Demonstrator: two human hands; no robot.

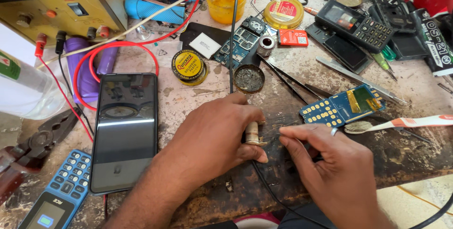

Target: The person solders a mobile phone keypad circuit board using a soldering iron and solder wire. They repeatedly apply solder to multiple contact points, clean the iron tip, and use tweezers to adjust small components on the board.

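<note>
**Hands Meet Over a Small Spool at a Cluttered Repair Worktop**

Left hand (214, 137) is clenched around a small pale spool (252, 133), thumb and fingers wrapped about it so that only its end shows, just above the near edge of the worktop (198, 94). Right hand (325, 163) sits just beside it, thumb and forefinger pinched together at something too thin to make out, their tips close to the spool's end. A ring shows on one finger of that hand.

A black cable (232, 35) runs down from the far side of the worktop, passes behind the left hand and comes out again below it. Just beyond the left hand's knuckles stands a small round tin (249, 78) holding grey residue. To the right of the right hand lies a blue circuit board (342, 106) with a keypad grid and a small screen, and beside it a white-handled brush (401, 122). Black tweezers (288, 81) lie between the tin and the board.

Left of the hands, a black smartphone (125, 130) lies face up, its screen dark. A blue keypad phone (63, 191) sits near its lower corner, with pliers (42, 139) further left. A yellow-lidded round tin (188, 66), an orange cup (226, 1) and a yellow bench power supply (61, 2) with red and black leads stand farther back.
</note>
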